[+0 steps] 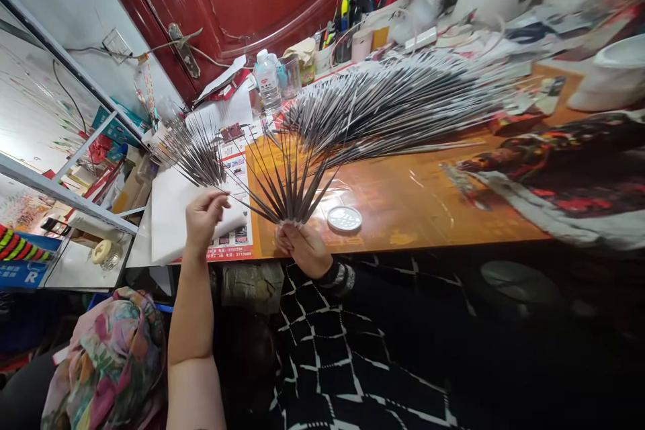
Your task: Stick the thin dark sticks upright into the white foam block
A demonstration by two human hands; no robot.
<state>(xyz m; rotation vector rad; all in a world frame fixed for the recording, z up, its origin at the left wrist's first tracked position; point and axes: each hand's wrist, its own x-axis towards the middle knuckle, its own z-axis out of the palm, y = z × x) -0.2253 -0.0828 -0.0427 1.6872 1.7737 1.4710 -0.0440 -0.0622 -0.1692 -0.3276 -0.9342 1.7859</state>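
Note:
My right hand (305, 248) is closed round the thick ends of a bundle of dark, thin tapered sticks (292, 198), which fan out upward with their points apart. To the left of the fan, my left hand (206, 215) is raised with its fingers curled into a pinch. The tip of one outlying stick (252, 206) meets those fingertips. Behind my left hand, a smaller group of similar sticks (201, 161) lies on white paper. A large pile of long dark and grey sticks (393, 101) spreads across the back of the table.
A small round white lid (344, 219) lies on the orange tabletop (398, 195) right of my right hand. Farther back stand a plastic bottle (267, 80) and a glass (289, 76). Dark and red patterned cloth (569, 168) covers the right side. A metal frame (85, 141) rises at left.

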